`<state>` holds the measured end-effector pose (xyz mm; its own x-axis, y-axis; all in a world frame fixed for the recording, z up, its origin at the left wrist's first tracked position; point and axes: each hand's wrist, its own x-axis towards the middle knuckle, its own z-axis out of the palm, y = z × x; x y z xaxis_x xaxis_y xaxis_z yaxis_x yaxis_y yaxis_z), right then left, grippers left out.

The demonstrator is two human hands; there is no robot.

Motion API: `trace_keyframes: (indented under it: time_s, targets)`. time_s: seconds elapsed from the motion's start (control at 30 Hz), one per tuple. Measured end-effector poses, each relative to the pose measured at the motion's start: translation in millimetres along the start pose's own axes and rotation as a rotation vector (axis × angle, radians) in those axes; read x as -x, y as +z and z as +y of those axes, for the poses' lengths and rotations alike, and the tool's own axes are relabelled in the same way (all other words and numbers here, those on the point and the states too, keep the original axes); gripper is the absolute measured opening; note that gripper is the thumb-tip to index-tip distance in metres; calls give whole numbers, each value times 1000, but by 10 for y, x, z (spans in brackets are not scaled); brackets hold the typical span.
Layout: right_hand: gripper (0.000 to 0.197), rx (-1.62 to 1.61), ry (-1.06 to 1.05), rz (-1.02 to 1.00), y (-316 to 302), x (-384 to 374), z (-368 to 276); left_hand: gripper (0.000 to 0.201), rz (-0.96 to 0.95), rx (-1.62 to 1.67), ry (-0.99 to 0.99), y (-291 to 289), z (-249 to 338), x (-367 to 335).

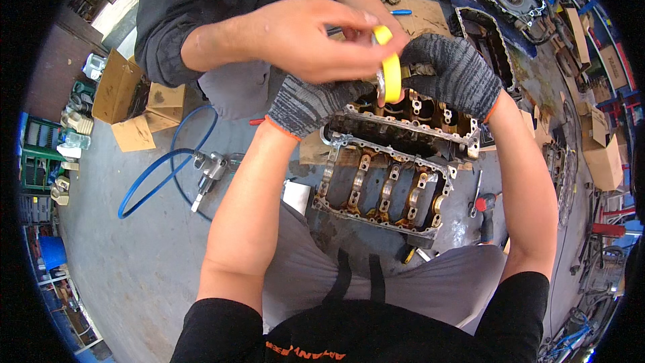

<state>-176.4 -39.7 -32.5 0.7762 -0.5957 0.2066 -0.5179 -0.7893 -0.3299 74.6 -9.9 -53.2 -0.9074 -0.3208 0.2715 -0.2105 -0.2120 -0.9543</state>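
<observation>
Both my hands wear grey-black knit gloves with orange cuffs and are at the far side of an engine block (410, 121). My left hand (312, 102) lies by its left end, the fingertips hidden behind a co-worker's hand (302, 37). At the right, my right hand (457, 77) has its thumb and fingers apart, the tips partly hidden. Between my hands, the co-worker's blurred hand holds a yellow ring-shaped thing (391, 74), its kind unclear. Nearer to me lies a metal ladder frame (386, 191) with several curved bearing saddles.
An air tool (211, 169) with a blue hose (144, 181) lies on the floor at left, near an opened cardboard box (121, 94). A red-and-black power tool (486, 210) lies at right beside a ratchet (476, 191). A dark oil pan (487, 40) sits far right.
</observation>
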Motion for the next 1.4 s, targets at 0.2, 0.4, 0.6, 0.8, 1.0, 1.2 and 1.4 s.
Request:
trace_keyframes:
  time_s: [0.2,0.4,0.6,0.8,1.0,1.2,1.4]
  targets:
    - [32,-81,-84,-51,16,-71,69,19,698,-739,480,-304,-271,-171]
    - [33,-33,21,-53,-2,-72,-1,22,664,258,648,-491,63,-176]
    - [34,-32,-77,23,-50,-95,-107,26,467,1209,278,-252,100,-20]
    - [39,56,58,-51,-2,-111,-64,40,-197,2033,-1027,-277,516,392]
    - [38,-115,44,18,40,-87,-17,38,-147,2156,-1088,-306,538,365]
    - [38,37,-18,-2,26,-62,-20,39,-296,2067,-1024,-303,530,376]
    - [39,64,55,-26,48,-90,-44,35,26,1775,-727,-325,182,187]
